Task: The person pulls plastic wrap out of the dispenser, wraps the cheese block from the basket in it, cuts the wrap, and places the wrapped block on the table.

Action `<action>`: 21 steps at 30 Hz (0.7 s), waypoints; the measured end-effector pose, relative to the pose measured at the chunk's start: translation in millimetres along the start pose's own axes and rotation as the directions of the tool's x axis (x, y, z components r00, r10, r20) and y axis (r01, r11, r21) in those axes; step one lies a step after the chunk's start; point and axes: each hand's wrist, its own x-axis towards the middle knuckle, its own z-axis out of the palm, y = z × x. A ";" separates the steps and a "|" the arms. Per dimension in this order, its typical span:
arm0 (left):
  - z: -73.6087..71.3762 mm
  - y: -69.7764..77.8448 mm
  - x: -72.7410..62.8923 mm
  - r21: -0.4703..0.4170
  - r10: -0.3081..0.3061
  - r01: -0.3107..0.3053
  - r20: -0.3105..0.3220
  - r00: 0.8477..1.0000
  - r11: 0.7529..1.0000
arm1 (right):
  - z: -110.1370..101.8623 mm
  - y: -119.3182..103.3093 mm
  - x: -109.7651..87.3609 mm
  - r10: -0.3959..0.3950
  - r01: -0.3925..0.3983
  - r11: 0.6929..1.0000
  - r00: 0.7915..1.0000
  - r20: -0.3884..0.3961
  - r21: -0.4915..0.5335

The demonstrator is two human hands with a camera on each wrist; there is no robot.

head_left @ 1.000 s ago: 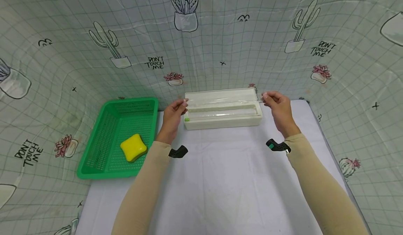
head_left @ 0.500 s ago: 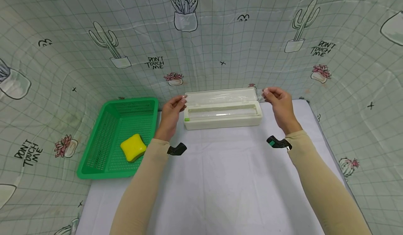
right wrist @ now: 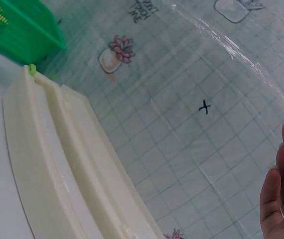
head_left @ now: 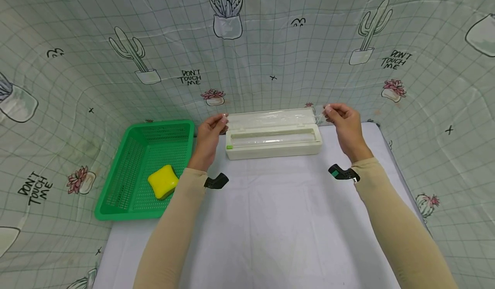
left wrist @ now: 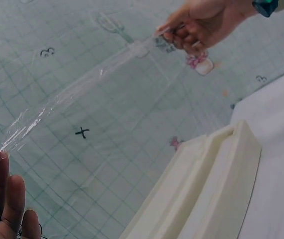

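A cream cling film dispenser (head_left: pixel 274 151) stands at the back of the table with its lid (right wrist: pixel 109 167) raised and the film roll (head_left: pixel 272 139) showing inside. Clear cling film (left wrist: pixel 101 72) stretches in a gathered strip between both hands, in front of the lid in the head view. My left hand (head_left: pixel 208 140) pinches one end between thumb and index finger, just left of the dispenser. At the right end, my right hand (head_left: pixel 346 127) pinches the other end, its remaining fingers loosely bent. Both hands are held above the dispenser's body.
To the left is a green plastic basket (head_left: pixel 104 194) with a yellow sponge (head_left: pixel 163 181) in it. A white cloth covers the table (head_left: pixel 278 220). Behind hangs a grid-patterned curtain (head_left: pixel 247 65) with cactus drawings, close to the dispenser's back.
Both hands have risen and moved slightly away from the body, drawing the film up from across the opening to in front of the raised lid. The dispenser has stayed in place.
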 end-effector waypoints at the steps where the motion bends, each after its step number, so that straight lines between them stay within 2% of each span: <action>1: -0.1 0.4 0.2 -0.003 0.002 -0.002 0.001 1.000 1.000 | 0.1 -0.7 0.3 -0.001 0.001 1.000 1.000 0.000 -0.001; 6: -0.1 3.8 0.8 -0.016 0.005 -0.005 -0.004 1.000 1.000 | 0.8 -4.3 1.2 -0.011 0.011 1.000 1.000 0.001 0.005; 15: 0.6 9.3 1.8 0.025 0.013 -0.013 -0.025 1.000 1.000 | 2.9 -11.2 2.9 -0.028 0.028 1.000 1.000 -0.012 0.008; 21: 0.8 13.6 2.1 0.015 0.023 -0.022 -0.018 1.000 1.000 | 3.0 -15.5 3.4 -0.043 0.043 0.999 0.999 -0.012 0.014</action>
